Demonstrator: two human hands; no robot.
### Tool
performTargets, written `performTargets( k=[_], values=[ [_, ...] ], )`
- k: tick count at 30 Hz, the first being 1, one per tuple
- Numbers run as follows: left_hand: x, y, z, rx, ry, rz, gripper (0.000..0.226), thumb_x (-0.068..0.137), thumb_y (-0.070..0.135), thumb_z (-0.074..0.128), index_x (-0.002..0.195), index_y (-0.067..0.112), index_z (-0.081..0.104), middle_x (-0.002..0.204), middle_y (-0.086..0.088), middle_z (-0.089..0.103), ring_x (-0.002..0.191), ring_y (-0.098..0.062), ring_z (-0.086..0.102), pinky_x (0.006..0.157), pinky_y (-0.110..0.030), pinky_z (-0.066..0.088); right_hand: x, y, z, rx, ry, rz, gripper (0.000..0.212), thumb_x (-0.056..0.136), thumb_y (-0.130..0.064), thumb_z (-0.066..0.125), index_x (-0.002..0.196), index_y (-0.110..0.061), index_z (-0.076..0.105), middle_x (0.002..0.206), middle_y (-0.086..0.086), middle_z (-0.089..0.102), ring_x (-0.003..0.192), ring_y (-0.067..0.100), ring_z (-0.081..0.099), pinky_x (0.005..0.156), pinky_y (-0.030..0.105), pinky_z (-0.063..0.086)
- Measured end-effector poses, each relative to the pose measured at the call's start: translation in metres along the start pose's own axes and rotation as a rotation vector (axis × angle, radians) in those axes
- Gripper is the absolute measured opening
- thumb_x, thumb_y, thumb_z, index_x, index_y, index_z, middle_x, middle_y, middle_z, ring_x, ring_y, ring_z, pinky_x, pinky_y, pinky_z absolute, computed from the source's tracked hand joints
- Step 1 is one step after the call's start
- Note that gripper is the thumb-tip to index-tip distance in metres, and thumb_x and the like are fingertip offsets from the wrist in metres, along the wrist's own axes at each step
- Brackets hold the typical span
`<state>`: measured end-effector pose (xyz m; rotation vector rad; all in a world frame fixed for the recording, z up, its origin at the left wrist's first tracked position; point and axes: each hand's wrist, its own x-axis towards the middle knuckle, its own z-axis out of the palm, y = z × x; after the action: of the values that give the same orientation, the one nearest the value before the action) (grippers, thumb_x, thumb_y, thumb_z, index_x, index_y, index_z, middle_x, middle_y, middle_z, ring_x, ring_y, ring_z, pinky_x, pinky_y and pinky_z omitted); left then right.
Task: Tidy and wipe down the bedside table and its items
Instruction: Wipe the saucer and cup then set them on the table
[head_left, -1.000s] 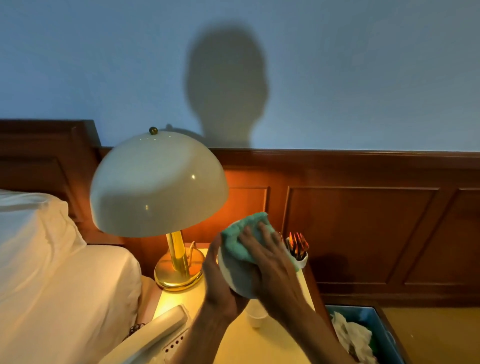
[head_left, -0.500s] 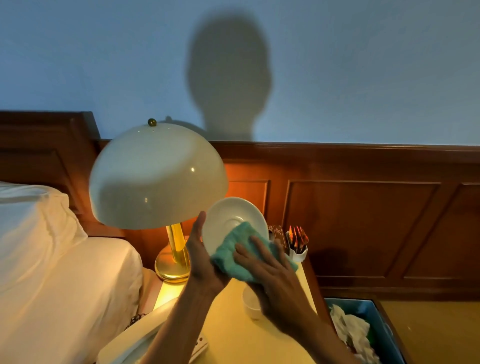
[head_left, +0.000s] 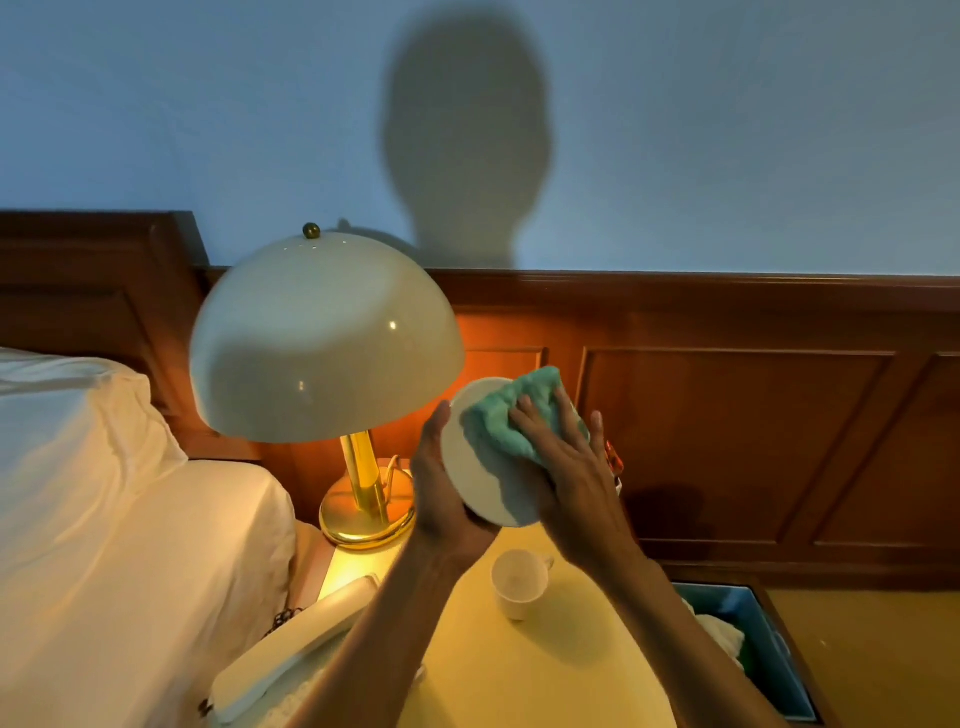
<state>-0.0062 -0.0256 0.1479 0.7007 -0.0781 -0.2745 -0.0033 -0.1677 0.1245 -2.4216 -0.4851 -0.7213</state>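
Two hands work above the bedside table. Nearest, a phone lies at the table's left edge and a white cup stands near the middle. Above the cup, the left hand grips a white saucer held in the air, while the right hand presses a green cloth against it with fingers spread. Farther left stands the lamp.

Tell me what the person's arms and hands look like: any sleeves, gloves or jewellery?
Both arms are bare as far as the picture shows: no sleeves reach the forearms. The left hand and right hand wear no gloves, and no rings, watch or bracelet can be seen on the visible fingers and wrists. The upper arms lie outside the picture.
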Motion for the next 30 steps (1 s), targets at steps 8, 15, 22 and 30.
performTargets(
  k=[8,15,22,30],
  values=[
    [0.014,0.020,0.018,0.015,-0.049,0.008,0.061,0.091,0.060,0.036,0.126,0.016,0.060,0.117,-0.018,0.063,0.108,-0.035,0.059,0.087,-0.046,0.051,-0.009,0.007,-0.007,0.002,0.019,-0.094,0.045,0.102,-0.033,0.037,0.146,-0.035,0.036,0.156,-0.018,0.025,0.150,0.012,0.004,0.117,0.062,0.004],
    [0.019,0.020,0.035,0.023,-0.035,0.022,0.067,0.088,0.061,0.043,0.129,0.011,0.058,0.122,-0.020,0.061,0.112,-0.036,0.060,0.094,-0.049,0.049,-0.006,-0.022,-0.006,0.016,0.001,-0.134,0.049,0.102,-0.043,0.025,0.149,-0.031,0.031,0.157,-0.015,0.023,0.150,0.013,0.002,0.120,0.053,-0.005],
    [0.014,0.005,0.033,0.013,-0.077,0.079,0.060,0.093,0.057,0.038,0.131,0.015,0.059,0.130,-0.019,0.060,0.120,-0.035,0.058,0.100,-0.048,0.045,0.027,-0.016,-0.024,-0.088,0.106,-0.047,0.050,0.100,-0.046,0.032,0.149,-0.035,0.029,0.156,-0.019,0.020,0.150,0.016,-0.005,0.115,0.056,-0.018],
    [0.010,0.021,0.024,0.001,-0.055,0.092,0.069,0.090,0.063,0.038,0.136,0.013,0.053,0.128,-0.022,0.057,0.116,-0.037,0.054,0.093,-0.049,0.048,0.013,0.001,-0.030,-0.108,0.037,-0.118,0.046,0.100,-0.045,0.030,0.146,-0.041,0.033,0.154,-0.021,0.027,0.150,0.017,-0.002,0.111,0.066,-0.016]
  ],
)
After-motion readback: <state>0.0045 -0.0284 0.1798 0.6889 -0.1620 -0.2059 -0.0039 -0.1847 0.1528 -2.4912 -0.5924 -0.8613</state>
